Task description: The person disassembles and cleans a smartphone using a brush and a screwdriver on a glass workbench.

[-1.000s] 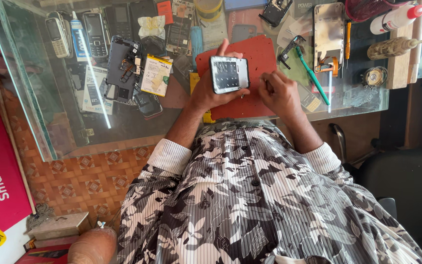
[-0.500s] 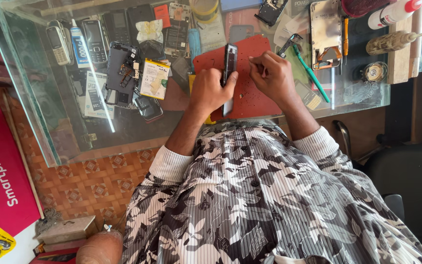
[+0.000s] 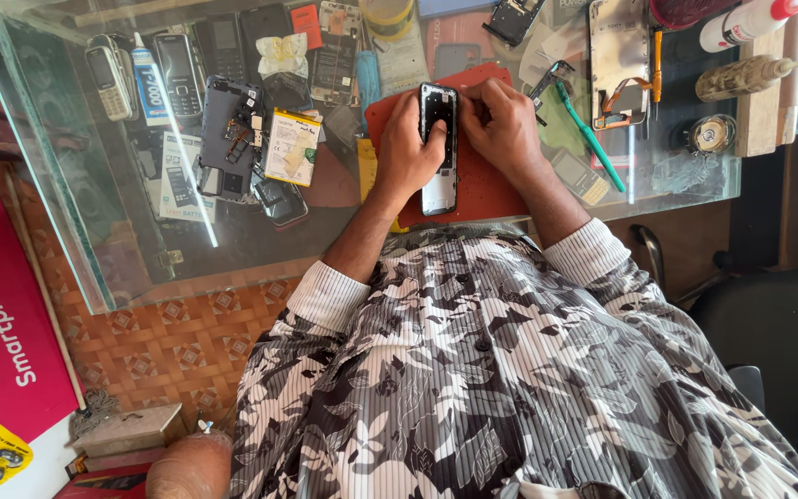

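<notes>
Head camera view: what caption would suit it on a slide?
Both hands, left hand and right hand, hold an opened phone over a red mat.

Phone on mat, between hands.

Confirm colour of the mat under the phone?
Red mat, under the opened phone that both hands hold; head view.

place: phone repair shop | evidence: glass counter, dismantled phones, screwdriver, red work mat
</notes>
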